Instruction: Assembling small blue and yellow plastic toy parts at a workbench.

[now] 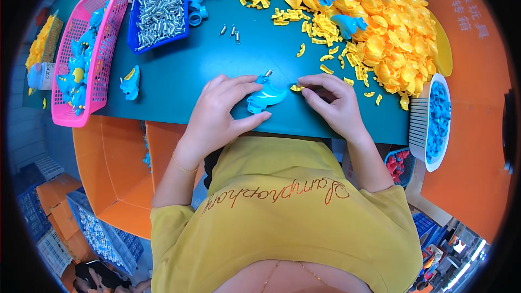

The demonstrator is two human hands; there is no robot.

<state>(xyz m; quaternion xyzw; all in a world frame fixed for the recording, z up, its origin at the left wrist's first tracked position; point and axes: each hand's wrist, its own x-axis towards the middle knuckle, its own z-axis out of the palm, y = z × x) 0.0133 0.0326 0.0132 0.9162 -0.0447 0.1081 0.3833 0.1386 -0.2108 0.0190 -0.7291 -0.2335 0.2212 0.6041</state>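
My left hand (225, 106) is closed around a blue plastic toy part (267, 96), thumb at its near side and fingers at its far side, just above the green table. A small metal spring (268, 73) sticks up at the part's far edge. To its right, my right hand (331, 103) pinches a small yellow curved plastic piece (297, 88) between thumb and forefinger. The yellow piece and the blue part are apart. Another blue part with a yellow piece in it (130, 83) lies on the table to the left.
A blue tray of springs (132, 35) and a pink basket of blue-yellow parts (56, 109) stand at left. Several loose springs (233, 30) lie ahead. Yellow shells (391, 32) are heaped at far right, small yellow pieces beside them. A white basket of blue pieces (419, 125) sits at right.
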